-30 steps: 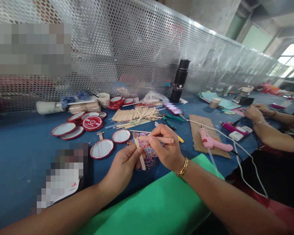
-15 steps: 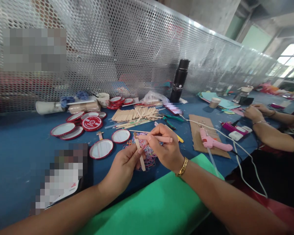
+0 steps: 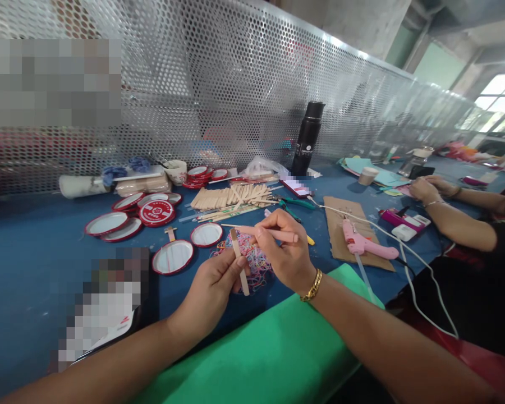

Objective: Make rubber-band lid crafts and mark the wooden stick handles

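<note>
My left hand (image 3: 223, 272) pinches a flat wooden craft stick (image 3: 244, 282) between thumb and fingers. The stick stands almost upright, and its upper end is coloured brown. In my right hand (image 3: 285, 249) is a pale pink marker pen (image 3: 287, 237), gripped like a pencil with its tip close to the brown end. Whether the tip touches the wood I cannot tell. Beneath both hands lies a tangle of colourful thin bands (image 3: 258, 266). Left of them are two white-lined jar lids, the nearer lid (image 3: 173, 257) with a small stick piece at its upper edge.
Behind lie a heap of craft sticks (image 3: 219, 198), green-handled pliers (image 3: 299, 203) and a black bottle (image 3: 308, 140). A pink glue gun (image 3: 364, 241) rests on cardboard (image 3: 334, 224), its white cable looping near my right arm. More red lids (image 3: 157, 213) sit left. A co-worker's hands (image 3: 427, 189) are at right.
The marker's tip has shifted slightly up along the stick's brown end. My left hand keeps its hold. The co-worker's hands have moved a little left.
</note>
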### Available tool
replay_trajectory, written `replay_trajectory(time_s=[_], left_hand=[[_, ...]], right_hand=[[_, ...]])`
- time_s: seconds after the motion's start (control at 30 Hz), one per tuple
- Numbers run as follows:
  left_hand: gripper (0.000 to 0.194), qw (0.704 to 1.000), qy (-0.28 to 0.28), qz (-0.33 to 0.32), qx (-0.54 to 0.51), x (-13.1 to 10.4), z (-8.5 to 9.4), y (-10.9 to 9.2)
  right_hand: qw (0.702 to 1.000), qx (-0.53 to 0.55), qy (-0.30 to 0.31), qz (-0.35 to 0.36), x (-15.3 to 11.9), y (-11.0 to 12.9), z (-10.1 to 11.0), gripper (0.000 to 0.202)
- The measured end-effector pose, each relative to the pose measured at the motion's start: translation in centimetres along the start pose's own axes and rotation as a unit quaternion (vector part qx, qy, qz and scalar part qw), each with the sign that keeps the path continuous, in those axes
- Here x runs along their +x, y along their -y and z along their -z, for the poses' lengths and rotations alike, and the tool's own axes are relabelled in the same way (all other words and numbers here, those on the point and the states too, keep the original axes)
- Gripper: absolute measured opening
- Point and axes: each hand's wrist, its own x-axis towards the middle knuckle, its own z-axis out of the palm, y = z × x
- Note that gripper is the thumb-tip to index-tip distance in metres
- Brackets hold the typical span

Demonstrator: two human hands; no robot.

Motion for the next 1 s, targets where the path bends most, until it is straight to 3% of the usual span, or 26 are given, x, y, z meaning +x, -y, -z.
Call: replay_trajectory(time_s=[1.0], left_hand=[[0.04,0.998,-0.008,0.021,-0.057,-0.09,0.02,0.26]], right_hand=[[1.0,0.003,0.008,-0.016,-0.22,-0.19,0.0,0.013]])
